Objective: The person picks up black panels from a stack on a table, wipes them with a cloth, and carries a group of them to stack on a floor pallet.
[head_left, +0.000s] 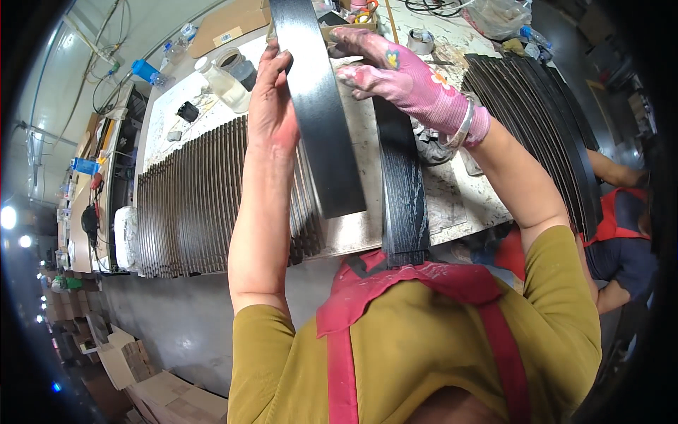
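Observation:
A long, smooth black board [321,113] is tilted up above the worktable. My bare left hand [272,92] grips it along its left edge, with part of the fingers hidden behind it. My right hand [402,74], in a pink knit glove with flower patches, is beside the board's right edge. Its fingers are stretched out and apart, holding nothing; whether the fingertips touch the board I cannot tell. Below, a second black board [404,191] with a visible grain lies lengthwise on the table, its near end reaching the front edge by my apron.
Rows of dark boards [194,198] line the table's left side; more black boards [530,120] are packed at the right. Behind stand a translucent bottle [224,86], a dark jar [244,73] and a tape roll [421,41]. Another person [621,233] is at the right.

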Tool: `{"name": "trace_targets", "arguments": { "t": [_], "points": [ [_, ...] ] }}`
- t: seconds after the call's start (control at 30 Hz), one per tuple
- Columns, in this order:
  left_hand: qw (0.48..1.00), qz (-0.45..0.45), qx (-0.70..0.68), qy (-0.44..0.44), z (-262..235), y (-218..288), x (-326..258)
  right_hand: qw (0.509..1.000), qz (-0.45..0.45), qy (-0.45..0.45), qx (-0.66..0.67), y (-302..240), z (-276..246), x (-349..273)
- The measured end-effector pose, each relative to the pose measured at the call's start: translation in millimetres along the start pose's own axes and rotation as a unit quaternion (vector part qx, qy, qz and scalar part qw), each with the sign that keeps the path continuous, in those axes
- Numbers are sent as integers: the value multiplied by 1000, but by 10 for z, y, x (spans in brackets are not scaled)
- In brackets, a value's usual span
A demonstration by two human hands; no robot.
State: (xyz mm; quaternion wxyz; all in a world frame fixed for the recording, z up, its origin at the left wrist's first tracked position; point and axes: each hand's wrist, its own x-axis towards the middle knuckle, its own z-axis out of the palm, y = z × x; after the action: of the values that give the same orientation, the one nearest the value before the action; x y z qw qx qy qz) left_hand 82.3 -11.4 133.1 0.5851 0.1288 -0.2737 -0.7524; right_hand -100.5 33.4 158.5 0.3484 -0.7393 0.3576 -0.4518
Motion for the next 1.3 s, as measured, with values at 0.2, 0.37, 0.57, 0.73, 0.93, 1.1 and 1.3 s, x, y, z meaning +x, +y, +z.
{"name": "trace_targets", "arguments": {
  "t": [0.2, 0.37, 0.57, 0.73, 0.93, 1.1, 1.3],
  "points": [
    [977, 101, 186, 1, 737, -305, -203, 998, -17, 38, -36, -101, 69, -204],
    [910, 109, 401, -18, 239, -210, -12, 844, 249, 29, 474, -129, -319, -622],
    [895, -30, 441, 69, -419, -721, -20, 858, 337, 57, 383, -46, -298, -1006],
    [851, -12, 525, 2, -279, -1177, 29, 911, 333, 154, 192, 368, -165, -1177],
    [925, -37, 379, -1, -220, -1331, 8, 957, 278, 76, -38, 368, -153, -1168],
    [961, -69, 266, 4, -96, -1306, -76, 937, 311, 2, -162, 184, -74, -1087],
    [902, 8, 431, 36, -133, -1216, -82, 975, 196, 50, -96, 689, -247, -1280]
  ]
}}
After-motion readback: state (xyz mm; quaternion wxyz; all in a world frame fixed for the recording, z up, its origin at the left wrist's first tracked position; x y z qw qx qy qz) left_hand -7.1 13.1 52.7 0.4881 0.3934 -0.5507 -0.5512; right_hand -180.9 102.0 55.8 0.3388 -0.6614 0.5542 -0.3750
